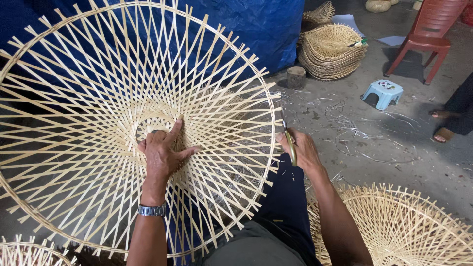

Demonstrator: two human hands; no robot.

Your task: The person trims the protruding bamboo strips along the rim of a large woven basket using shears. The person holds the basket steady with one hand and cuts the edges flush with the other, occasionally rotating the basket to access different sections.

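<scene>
Resting across the person's lap, a large round woven bamboo frame [98,98] is taking up most of the view, its thin strips crossing in an open lattice and bound by a rim hoop. Its weave is looking complete from centre ring to rim, while strip ends are poking out past the hoop all round, so trimming of that edge appears to be what is left. The left hand [162,150] is lying spread on the lattice near the centre ring, fingers open, pressing rather than gripping. The right hand [303,148] is closed around yellow-handled scissors [290,143], whose blades are pointing up at the protruding ends on the right edge. Beside the right arm another bamboo frame [409,226] with untrimmed ends is lying on the concrete floor [384,148], and a stack of finished woven baskets [330,51] is sitting farther off.
</scene>
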